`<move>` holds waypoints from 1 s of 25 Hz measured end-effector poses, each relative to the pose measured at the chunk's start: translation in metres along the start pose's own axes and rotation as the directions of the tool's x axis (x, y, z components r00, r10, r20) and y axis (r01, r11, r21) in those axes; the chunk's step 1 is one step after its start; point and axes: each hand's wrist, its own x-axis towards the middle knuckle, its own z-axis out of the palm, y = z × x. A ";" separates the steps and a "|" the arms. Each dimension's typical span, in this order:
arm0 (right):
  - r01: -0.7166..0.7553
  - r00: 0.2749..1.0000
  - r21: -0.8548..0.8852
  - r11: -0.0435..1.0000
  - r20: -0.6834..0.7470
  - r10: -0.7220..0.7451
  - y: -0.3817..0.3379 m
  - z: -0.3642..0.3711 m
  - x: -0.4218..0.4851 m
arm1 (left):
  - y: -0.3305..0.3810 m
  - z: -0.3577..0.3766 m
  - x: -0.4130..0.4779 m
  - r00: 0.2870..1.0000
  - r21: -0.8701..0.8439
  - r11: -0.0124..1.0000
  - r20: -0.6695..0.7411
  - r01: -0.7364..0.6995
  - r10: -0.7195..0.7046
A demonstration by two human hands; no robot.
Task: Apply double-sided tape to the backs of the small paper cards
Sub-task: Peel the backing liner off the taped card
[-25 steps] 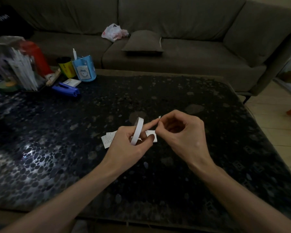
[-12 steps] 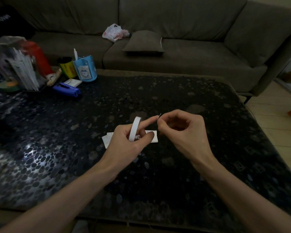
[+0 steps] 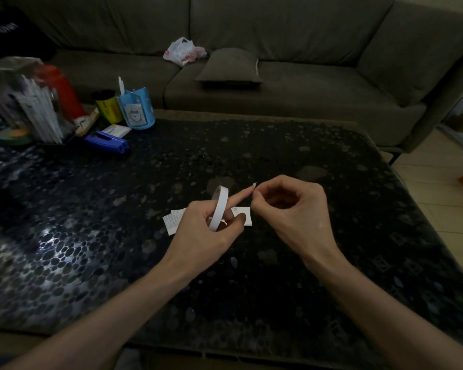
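My left hand (image 3: 206, 231) holds a thin white roll of double-sided tape (image 3: 219, 208) looped over its fingers, with the index finger stretched out to the right. My right hand (image 3: 292, 209) pinches a tiny white piece of tape (image 3: 254, 186) right at the tip of that left index finger. Small white paper cards (image 3: 173, 222) lie flat on the dark pebble-patterned table (image 3: 332, 236) beneath both hands; one card (image 3: 243, 213) shows between them. Much of the cards is hidden by my left hand.
At the far left of the table stand a blue stapler (image 3: 107, 142), a blue pen cup (image 3: 137, 112), a yellow can (image 3: 107, 108), a red bottle (image 3: 62, 89) and a clear holder of white sticks (image 3: 30, 102). A grey sofa (image 3: 278, 76) runs behind the table.
Both hands have risen slightly off the cards. The right hand has drawn the small tape piece up to the left index fingertip. The cards have stayed in place.
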 end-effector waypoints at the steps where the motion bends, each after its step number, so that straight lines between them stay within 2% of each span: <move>1: -0.015 1.000 0.012 1.000 -0.003 0.015 0.000 0.000 0.000 | 0.000 0.000 0.000 1.000 -0.008 1.000 0.003 -0.005 0.005; 6: -0.105 0.994 0.172 0.979 0.020 0.103 -0.001 -0.004 0.003 | 0.002 -0.003 0.002 0.999 -0.102 0.994 0.022 -0.039 0.041; 9: -0.092 0.996 0.168 0.981 0.031 0.088 -0.002 -0.003 0.003 | -0.001 -0.003 0.003 0.999 -0.131 0.991 0.015 -0.029 0.031; 16: -0.070 0.997 0.142 0.987 0.033 0.066 -0.001 0.000 0.002 | -0.001 -0.004 0.004 0.999 -0.086 0.995 -0.005 -0.051 0.050; 20: -0.170 0.985 0.274 0.946 0.078 0.154 0.000 0.000 0.004 | 0.003 -0.005 0.004 0.999 -0.078 0.996 -0.014 -0.039 0.038; 22: -0.262 0.962 0.352 0.899 0.170 0.214 -0.001 -0.001 0.005 | 0.008 -0.005 0.002 0.999 -0.175 0.984 -0.036 -0.017 0.011; 25: -0.314 0.939 0.373 0.873 0.259 0.227 -0.002 0.002 0.005 | 0.016 -0.006 0.002 0.989 -0.344 0.937 -0.105 0.062 -0.105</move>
